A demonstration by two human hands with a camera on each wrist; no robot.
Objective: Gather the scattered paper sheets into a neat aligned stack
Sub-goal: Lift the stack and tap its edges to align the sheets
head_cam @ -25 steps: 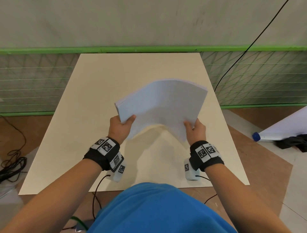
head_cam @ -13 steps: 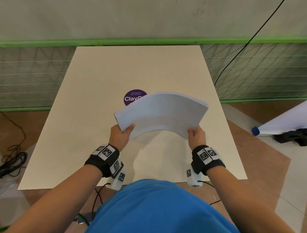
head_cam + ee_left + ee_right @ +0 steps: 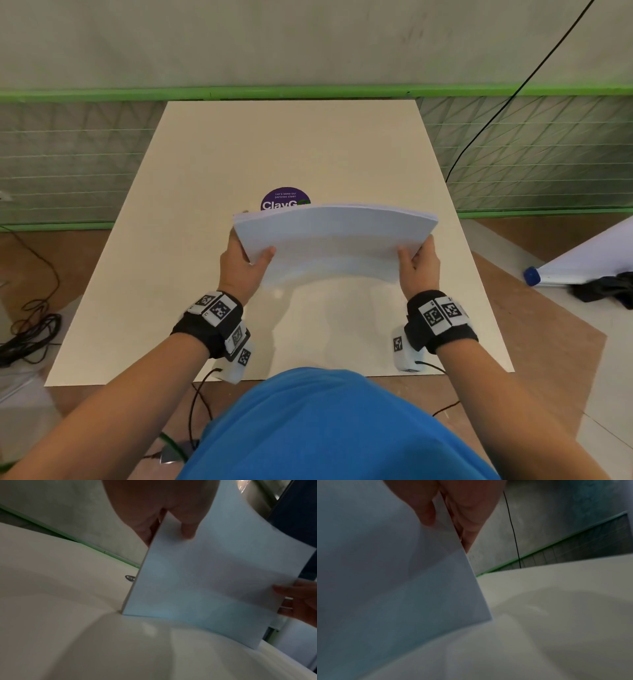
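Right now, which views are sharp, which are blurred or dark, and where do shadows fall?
Head view: bright and sharp; the paper stack shadows the table beneath. Left wrist view: dim, motion-blurred at the stack's edges. Right wrist view: darkest and softest.

1. We see a pale counter (image 3: 205, 274) with a round purple sticker (image 3: 282, 198) on it.
2. Behind it is a grey wall (image 3: 239, 41) with a green strip (image 3: 308, 92).
3. The floor (image 3: 548, 342) is brown, and black cables (image 3: 30, 329) lie on it.
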